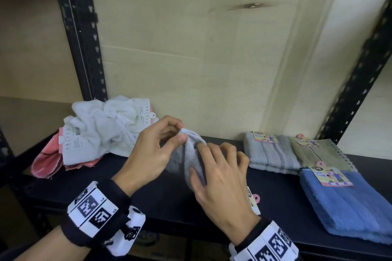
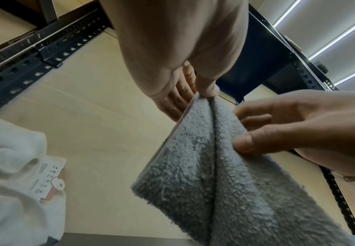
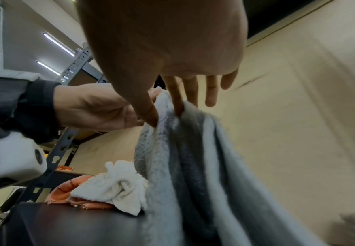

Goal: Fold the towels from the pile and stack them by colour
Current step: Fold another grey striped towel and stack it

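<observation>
Task partly complete. Both hands pinch the grey towel (image 1: 192, 154) above the shelf (image 1: 165, 195) centre: left hand (image 1: 152, 150) grips its top corner, right hand (image 1: 218, 178) its edge (fold apparently unfinished). Folded towels (image 1: 273, 154) lie at 3 o'clock; the pile (image 1: 101, 127) remains at 10 o'clock.

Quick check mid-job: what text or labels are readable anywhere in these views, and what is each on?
"Face Towel": card tag on the blue folded towel, tag at.
"Face Towel": card tag on the grey striped towel, tag at, barely legible.
"L4", "L5": left wrist band, beside its square markers.
White care tags on the white towel pile: print too small to read.
</observation>
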